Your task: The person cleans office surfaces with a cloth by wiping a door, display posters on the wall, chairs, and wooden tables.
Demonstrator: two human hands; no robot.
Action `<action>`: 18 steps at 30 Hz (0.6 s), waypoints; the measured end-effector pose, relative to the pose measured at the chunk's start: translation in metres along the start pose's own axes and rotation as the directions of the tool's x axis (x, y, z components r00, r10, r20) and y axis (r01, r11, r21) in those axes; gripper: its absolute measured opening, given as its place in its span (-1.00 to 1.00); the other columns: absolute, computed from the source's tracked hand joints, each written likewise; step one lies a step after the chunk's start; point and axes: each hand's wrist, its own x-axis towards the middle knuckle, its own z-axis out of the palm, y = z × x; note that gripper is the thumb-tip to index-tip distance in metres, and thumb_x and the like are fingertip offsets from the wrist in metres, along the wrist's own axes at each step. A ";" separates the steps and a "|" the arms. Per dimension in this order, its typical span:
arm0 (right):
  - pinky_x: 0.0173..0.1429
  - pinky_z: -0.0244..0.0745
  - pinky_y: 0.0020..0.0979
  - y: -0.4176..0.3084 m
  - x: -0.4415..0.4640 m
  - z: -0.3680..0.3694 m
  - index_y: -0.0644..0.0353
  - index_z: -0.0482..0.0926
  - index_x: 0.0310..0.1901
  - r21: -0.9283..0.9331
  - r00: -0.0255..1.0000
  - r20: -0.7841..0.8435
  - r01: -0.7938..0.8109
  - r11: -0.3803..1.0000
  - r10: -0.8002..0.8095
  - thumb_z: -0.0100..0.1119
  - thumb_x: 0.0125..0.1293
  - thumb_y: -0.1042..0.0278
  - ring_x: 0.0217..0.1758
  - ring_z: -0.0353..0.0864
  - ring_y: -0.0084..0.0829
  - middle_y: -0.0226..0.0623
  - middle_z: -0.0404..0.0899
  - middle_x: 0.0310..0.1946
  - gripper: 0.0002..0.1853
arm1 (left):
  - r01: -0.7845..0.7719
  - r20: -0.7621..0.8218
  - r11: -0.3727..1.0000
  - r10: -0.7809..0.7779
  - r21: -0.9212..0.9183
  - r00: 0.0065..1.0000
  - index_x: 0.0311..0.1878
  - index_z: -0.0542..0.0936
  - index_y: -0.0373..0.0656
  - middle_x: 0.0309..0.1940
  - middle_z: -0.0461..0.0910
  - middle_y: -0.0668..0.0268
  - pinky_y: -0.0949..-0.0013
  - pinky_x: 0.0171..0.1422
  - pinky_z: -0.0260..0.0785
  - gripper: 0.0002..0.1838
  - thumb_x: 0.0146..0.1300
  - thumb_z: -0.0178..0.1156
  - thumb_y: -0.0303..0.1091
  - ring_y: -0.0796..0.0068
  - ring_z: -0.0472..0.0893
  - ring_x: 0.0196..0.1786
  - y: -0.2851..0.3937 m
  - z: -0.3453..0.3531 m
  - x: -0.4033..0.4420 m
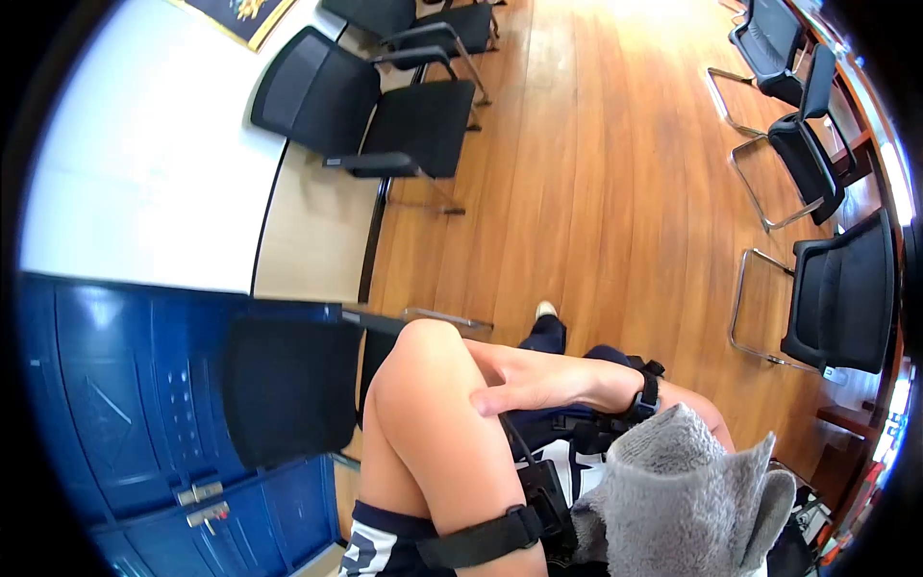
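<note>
My right hand [524,378] grips my bent left forearm [452,423] just below the elbow. Its thumb lies across the skin, while the other fingers are hidden behind the arm. A black strap [644,396] with a small device circles the right wrist. Another black strap [481,540] goes round the left wrist, with a black box-shaped device [543,500] beside it. Past that strap the left hand runs out of the frame. A grey towel [683,510] stands up in folds close to the camera at the lower right; what holds it cannot be seen.
A black chair [293,389] stands beside my left elbow, before a blue double door [125,413]. More black armchairs [418,125] line the white wall. Several metal-framed chairs [841,288] stand at the right by a wooden table. Wooden floorboards [596,183] run between.
</note>
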 end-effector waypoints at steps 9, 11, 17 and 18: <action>0.32 0.19 -0.38 -0.102 0.049 -0.084 0.49 0.03 0.27 -0.056 1.000 0.010 0.009 0.998 -0.009 0.25 0.10 -0.23 0.25 0.29 -0.26 0.03 0.29 0.16 0.02 | 0.023 0.096 0.996 -0.031 0.083 0.995 -0.20 0.53 -0.33 -0.15 0.42 0.23 0.22 0.13 0.25 -0.71 0.04 0.05 -0.36 0.21 0.43 -0.03 -0.131 -0.005 0.041; 0.31 0.20 -0.39 -0.128 0.053 -0.111 0.50 0.03 0.28 -0.074 1.000 0.029 0.007 0.997 -0.005 0.25 0.11 -0.19 0.26 0.29 -0.26 0.04 0.31 0.15 0.00 | 0.033 0.109 0.992 -0.046 0.118 0.993 -0.20 0.53 -0.34 -0.15 0.42 0.23 0.22 0.13 0.25 -0.71 0.04 0.05 -0.36 0.21 0.43 -0.03 -0.164 0.002 0.054; 0.30 0.23 -0.40 -0.227 0.048 -0.209 0.40 0.07 0.29 -0.247 0.998 0.058 -0.007 0.969 0.022 0.13 0.26 -0.06 0.26 0.30 -0.33 -0.08 0.33 0.16 -0.20 | 0.043 0.155 0.973 -0.080 0.228 0.985 -0.19 0.53 -0.35 -0.15 0.42 0.23 0.22 0.13 0.25 -0.70 0.05 0.05 -0.35 0.21 0.43 -0.03 -0.270 0.035 0.114; 0.30 0.23 -0.40 -0.245 0.044 -0.226 0.40 0.07 0.29 -0.281 0.998 0.065 -0.006 0.960 0.026 0.13 0.26 -0.05 0.26 0.30 -0.33 -0.08 0.33 0.16 -0.20 | 0.054 0.163 0.967 -0.096 0.250 0.982 -0.19 0.53 -0.35 -0.15 0.42 0.23 0.22 0.13 0.25 -0.70 0.05 0.05 -0.35 0.21 0.43 -0.03 -0.288 0.041 0.127</action>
